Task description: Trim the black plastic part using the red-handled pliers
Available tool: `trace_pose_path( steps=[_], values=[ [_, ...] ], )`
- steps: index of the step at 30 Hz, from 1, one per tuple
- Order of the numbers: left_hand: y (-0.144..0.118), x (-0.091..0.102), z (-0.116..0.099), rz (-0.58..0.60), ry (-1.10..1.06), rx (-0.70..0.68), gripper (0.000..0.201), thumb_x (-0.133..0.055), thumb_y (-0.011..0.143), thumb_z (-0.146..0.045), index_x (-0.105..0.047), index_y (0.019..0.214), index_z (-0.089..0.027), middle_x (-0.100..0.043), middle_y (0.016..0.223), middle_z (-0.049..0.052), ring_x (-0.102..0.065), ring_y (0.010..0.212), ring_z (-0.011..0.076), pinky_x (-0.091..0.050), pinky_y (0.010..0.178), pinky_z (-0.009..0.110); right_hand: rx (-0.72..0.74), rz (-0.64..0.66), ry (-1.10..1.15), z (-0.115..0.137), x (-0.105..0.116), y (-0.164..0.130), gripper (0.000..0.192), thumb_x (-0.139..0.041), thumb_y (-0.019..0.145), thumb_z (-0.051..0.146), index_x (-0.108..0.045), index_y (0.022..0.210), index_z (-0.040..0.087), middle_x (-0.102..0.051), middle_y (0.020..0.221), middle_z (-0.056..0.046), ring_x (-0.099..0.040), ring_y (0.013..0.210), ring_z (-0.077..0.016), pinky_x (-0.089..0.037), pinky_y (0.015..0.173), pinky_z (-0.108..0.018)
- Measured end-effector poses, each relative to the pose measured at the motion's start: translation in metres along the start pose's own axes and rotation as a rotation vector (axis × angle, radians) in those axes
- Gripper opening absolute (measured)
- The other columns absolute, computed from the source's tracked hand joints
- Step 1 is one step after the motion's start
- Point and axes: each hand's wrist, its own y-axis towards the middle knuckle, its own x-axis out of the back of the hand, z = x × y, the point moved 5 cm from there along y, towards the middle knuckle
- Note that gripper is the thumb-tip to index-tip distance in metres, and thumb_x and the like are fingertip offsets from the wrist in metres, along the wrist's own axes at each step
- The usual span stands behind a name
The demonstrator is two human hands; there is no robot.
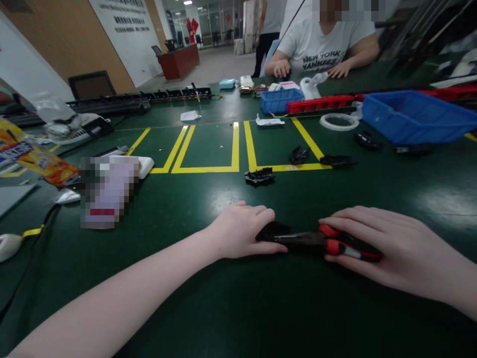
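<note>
My right hand (pixel 387 243) is wrapped round the red and black handles of a pair of pliers (pixel 305 239), its dark jaws pointing left. Those jaws meet a small black plastic part (pixel 274 230), which my left hand (pixel 244 229) pinches between thumb and fingers. Much of this part is hidden by my fingers, so its exact shape cannot be made out. Just beyond my left hand lies another black plastic piece (pixel 260 176) with jagged edges. Two more black pieces, one upright-looking (pixel 299 155) and one flat (pixel 338 160), rest near the yellow tape corner.
Yellow tape (pixel 204 169) marks boxes on the green table (pixel 208 318). Blue bins (pixel 417 117), a white tape roll (pixel 339 122) and black parts (pixel 368 140) stand at the back right. A phone (pixel 112 191) and snack bag (pixel 37 154) are left. A person (pixel 324 44) sits opposite.
</note>
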Motion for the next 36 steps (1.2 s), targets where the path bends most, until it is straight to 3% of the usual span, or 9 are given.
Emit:
trace_pose_path(
  steps=[22,36],
  values=[
    [-0.0006,-0.0003,0.0006,-0.020,-0.043,0.013,0.042,-0.047,0.087,-0.060,-0.052,0.088,-0.018,-0.060,0.080,-0.002,-0.050,0.062,0.0129,-0.036,0.062,0.028,-0.042,0.011,0.052,-0.0019,-0.0006,-0.0035,0.036,-0.059,0.082,0.040,-0.057,0.114,0.023,-0.067,0.104,-0.009,-0.066,0.087,-0.0256,-0.057,0.068,-0.039],
    [-0.0009,-0.0007,0.0003,-0.024,-0.049,0.014,0.041,-0.048,0.087,-0.060,-0.051,0.088,-0.018,-0.061,0.081,-0.002,-0.050,0.062,0.0128,-0.037,0.062,0.028,0.045,-0.033,-0.041,0.0033,-0.0019,-0.0022,0.034,-0.055,0.086,0.042,-0.057,0.112,0.020,-0.068,0.098,-0.008,-0.065,0.084,-0.0202,-0.053,0.068,-0.033]
  ],
)
